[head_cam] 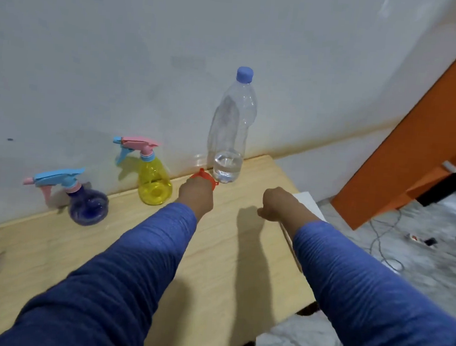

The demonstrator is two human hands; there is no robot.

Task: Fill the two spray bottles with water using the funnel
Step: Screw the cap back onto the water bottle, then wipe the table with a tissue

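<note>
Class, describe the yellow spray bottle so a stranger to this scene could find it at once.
Start at the wooden table pushed against the white wall. Along its far edge stand two spray bottles; the yellow spray bottle is the right-hand one. Its see-through yellow body and pink trigger head set it apart from the blue spray bottle.

text: none legible | water bottle (232, 124): no label | spray bottles: no readable markings
</note>
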